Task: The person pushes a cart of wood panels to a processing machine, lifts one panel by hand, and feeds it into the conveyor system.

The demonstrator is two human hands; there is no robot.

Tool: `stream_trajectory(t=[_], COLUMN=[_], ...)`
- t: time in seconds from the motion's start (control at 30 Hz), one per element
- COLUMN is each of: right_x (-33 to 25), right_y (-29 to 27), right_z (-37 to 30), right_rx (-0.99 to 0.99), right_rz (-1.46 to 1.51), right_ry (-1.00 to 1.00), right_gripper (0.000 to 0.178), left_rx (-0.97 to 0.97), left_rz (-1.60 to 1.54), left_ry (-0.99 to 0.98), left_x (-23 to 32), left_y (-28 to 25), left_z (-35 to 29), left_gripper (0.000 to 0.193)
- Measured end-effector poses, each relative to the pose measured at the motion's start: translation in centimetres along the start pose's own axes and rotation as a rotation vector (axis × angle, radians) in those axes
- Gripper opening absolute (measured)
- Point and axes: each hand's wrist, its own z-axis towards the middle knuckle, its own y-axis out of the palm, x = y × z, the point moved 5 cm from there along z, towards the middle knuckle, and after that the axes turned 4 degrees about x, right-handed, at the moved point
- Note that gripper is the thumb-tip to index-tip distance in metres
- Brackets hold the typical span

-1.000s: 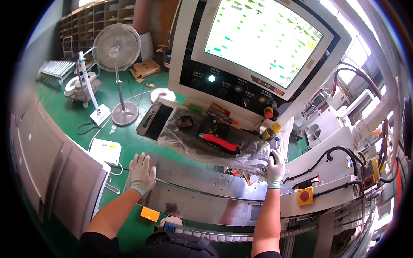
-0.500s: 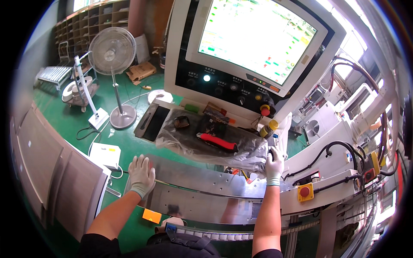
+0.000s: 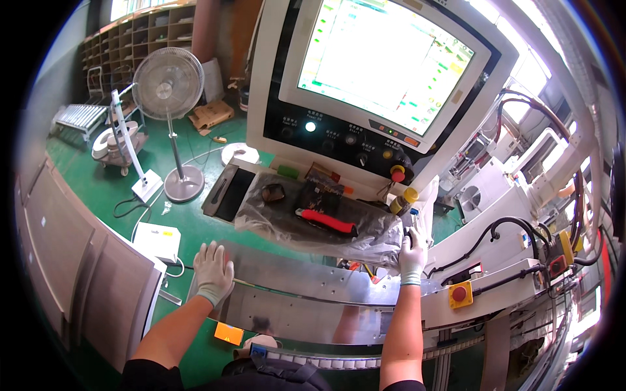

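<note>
My left hand [image 3: 213, 272], in a white glove, lies flat with fingers apart on the left end of a shiny metal plate [image 3: 280, 264]. My right hand [image 3: 412, 255], gloved too, is curled over a small dark object [image 3: 408, 236] at the right end of a plastic-covered shelf [image 3: 261, 220]. The fingers hide most of that object. On the shelf rest red-handled pliers [image 3: 329, 222], a dark printed packet [image 3: 319, 193], a small dark roundish item [image 3: 273, 192] and a yellow-capped bottle [image 3: 404, 201]. Above stands a control panel with a lit screen [image 3: 385, 62].
A red emergency button on a yellow box [image 3: 460, 294] sits to the right, beside black cables [image 3: 508, 228]. A standing fan [image 3: 168, 85], a white box [image 3: 157, 241] and grey cabinet panels [image 3: 65, 254] are on the left. An orange block [image 3: 229, 333] is below the plate.
The picture on the screen has changed. The view has shifted slightly; both hands keep their places on the plate and at the shelf's right end.
</note>
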Motion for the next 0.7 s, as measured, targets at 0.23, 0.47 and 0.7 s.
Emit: stream_trajectory(t=[0.23,0.47,0.7], right_x=[-0.4,-0.4,-0.2], right_y=[-0.2,-0.3,-0.2], right_z=[0.1,-0.2,0.1], right_rx=[-0.02,-0.03,-0.044], right_rz=[-0.038,-0.005,-0.013], right_ry=[0.051,0.053,0.054], right_gripper=[0.04,0.039,0.04], left_rx=[0.005,-0.016,-0.032], left_rz=[-0.026,-0.024,-0.024], left_ry=[-0.002,-0.014,-0.032], left_x=[0.0,0.4,0.2], left_y=[-0.3,-0.8,-0.6], left_z=[0.0,0.1,0.1], left_gripper=[0.058,0.058,0.059])
